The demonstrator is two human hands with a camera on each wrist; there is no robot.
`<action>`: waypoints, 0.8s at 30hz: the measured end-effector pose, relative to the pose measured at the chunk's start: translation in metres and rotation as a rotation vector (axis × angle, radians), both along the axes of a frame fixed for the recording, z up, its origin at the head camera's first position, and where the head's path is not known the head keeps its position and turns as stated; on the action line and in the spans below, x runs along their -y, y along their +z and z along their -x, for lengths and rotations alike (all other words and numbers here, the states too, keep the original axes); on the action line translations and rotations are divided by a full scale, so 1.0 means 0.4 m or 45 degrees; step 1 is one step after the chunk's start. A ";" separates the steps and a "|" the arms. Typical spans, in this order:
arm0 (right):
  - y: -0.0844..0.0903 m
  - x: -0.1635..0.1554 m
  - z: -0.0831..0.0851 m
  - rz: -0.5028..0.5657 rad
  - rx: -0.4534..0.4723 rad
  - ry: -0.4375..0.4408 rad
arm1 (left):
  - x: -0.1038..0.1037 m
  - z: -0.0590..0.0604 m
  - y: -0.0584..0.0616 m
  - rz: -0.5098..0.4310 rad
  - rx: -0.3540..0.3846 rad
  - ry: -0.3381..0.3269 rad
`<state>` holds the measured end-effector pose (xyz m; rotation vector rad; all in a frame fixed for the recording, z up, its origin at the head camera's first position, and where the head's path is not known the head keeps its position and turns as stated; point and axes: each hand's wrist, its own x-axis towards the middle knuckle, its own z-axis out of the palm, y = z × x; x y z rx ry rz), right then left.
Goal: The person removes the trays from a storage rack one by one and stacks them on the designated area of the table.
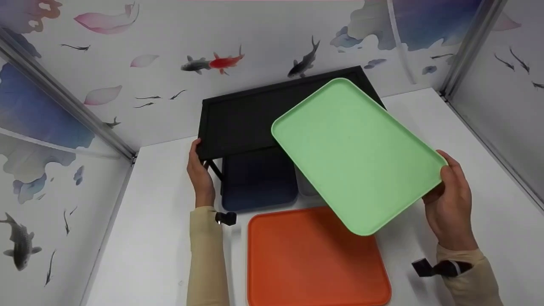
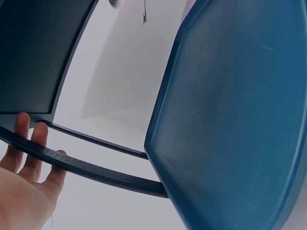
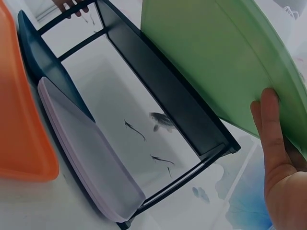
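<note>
A black two-tier rack point(image 1: 242, 127) stands at the back of the white table. My left hand point(image 1: 200, 180) holds its left end, fingers around a dark side bar point(image 2: 96, 171) in the left wrist view. With my right hand point(image 1: 452, 208) I grip a light green tray point(image 1: 361, 157) by its right corner, thumb on the face. That tray is tilted in the air, covering part of the rack's top. Under the top shelf sit a dark blue tray point(image 1: 259, 182) and, beside it, pale lilac-grey trays point(image 3: 91, 148), stacked and mostly hidden in the head view.
An orange tray point(image 1: 314, 259) lies on the table in front of the rack, below the green one. White walls point(image 1: 161, 34) with painted fish and petals enclose the table at the back and sides. A metal corner post point(image 1: 471, 46) rises at the back right.
</note>
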<state>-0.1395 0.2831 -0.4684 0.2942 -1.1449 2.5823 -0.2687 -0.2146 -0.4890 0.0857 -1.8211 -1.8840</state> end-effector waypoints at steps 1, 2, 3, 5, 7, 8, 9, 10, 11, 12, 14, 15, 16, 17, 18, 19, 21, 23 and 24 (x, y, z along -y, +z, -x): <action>-0.001 0.000 0.000 0.008 -0.011 0.009 | 0.000 0.001 0.000 -0.007 -0.002 0.002; -0.001 0.000 0.000 0.012 -0.023 0.018 | 0.000 0.001 0.000 -0.013 -0.007 0.005; -0.001 0.001 0.000 0.006 -0.030 0.023 | 0.000 0.001 0.000 -0.015 -0.011 0.006; -0.002 0.000 -0.001 -0.006 -0.047 0.036 | 0.000 0.002 -0.001 -0.019 -0.015 0.005; -0.002 0.000 -0.001 -0.026 -0.056 0.046 | 0.000 0.003 -0.002 -0.019 -0.016 0.004; -0.002 0.000 -0.002 -0.037 -0.057 0.046 | 0.000 0.003 -0.002 -0.017 -0.015 0.003; -0.003 0.000 -0.002 -0.045 -0.057 0.046 | 0.000 0.003 -0.002 -0.015 -0.014 0.001; -0.003 0.000 -0.003 -0.051 -0.057 0.046 | 0.000 0.002 -0.003 -0.012 -0.012 -0.001; -0.004 0.000 -0.003 -0.052 -0.056 0.047 | -0.001 0.002 -0.003 -0.007 -0.009 -0.002; -0.004 0.000 -0.003 -0.052 -0.058 0.048 | -0.001 0.002 -0.002 -0.004 -0.008 -0.004; -0.005 -0.001 -0.004 -0.044 -0.065 0.053 | -0.001 0.001 -0.002 0.002 -0.009 -0.008; -0.005 -0.001 -0.004 -0.037 -0.072 0.060 | -0.001 0.000 -0.001 0.003 -0.011 -0.009; -0.005 -0.002 -0.004 -0.031 -0.078 0.064 | -0.001 0.000 -0.001 0.006 -0.014 -0.010; -0.006 -0.002 -0.004 -0.025 -0.085 0.071 | -0.001 -0.001 0.000 0.007 -0.015 -0.011; -0.006 -0.002 -0.003 -0.020 -0.090 0.076 | 0.000 -0.001 0.000 0.008 -0.017 -0.011; -0.006 -0.002 -0.003 -0.020 -0.092 0.077 | 0.000 -0.001 0.000 0.010 -0.019 -0.011; -0.006 -0.003 -0.001 -0.020 -0.095 0.078 | 0.000 -0.001 0.000 0.007 -0.022 -0.012; -0.006 -0.003 0.000 -0.027 -0.096 0.080 | 0.001 -0.001 0.000 0.003 -0.023 -0.014; -0.006 -0.002 0.001 -0.043 -0.092 0.071 | 0.002 -0.001 0.001 0.002 -0.023 -0.015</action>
